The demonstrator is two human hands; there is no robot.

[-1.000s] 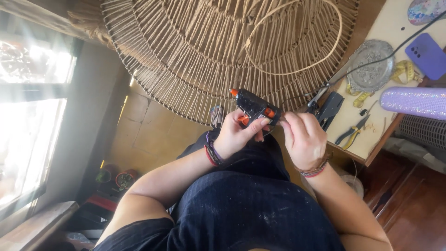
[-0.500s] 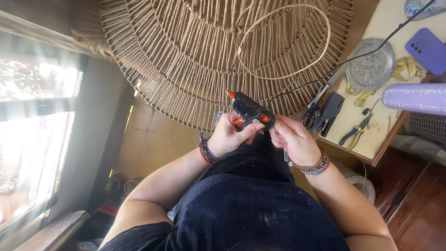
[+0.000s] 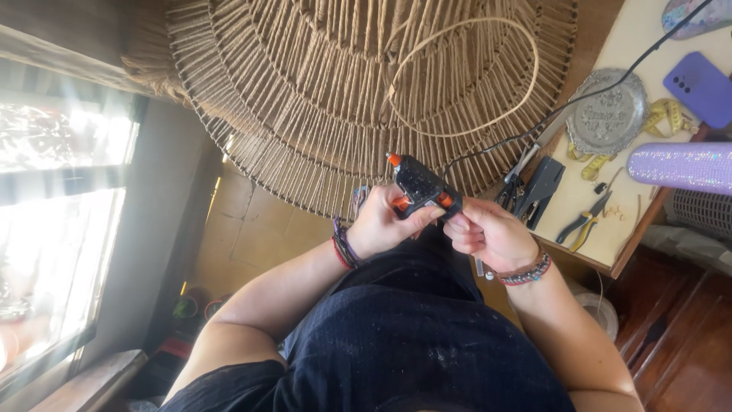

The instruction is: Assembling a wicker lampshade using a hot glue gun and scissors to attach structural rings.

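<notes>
Beside a cluttered counter (image 3: 610, 244), the left hand (image 3: 385, 225) grips a glue gun (image 3: 418, 187) over the lap while the right hand (image 3: 484, 233) pinches its rear, risking a burn near the hot nozzle.

Both forearms reach forward over the lap. The left hand (image 3: 381, 223) is curled closed, thumb forward; the right hand (image 3: 488, 233), fingers bent, meets it just beside.

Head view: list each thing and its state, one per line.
Glue gun: held in left hand, nozzle pointing away.
Right hand: fingers at the gun's rear.
Woven shade: lying flat.
Cord hoop: resting on shade.
Pliers: shut, on table.
Phone: face down.
</notes>
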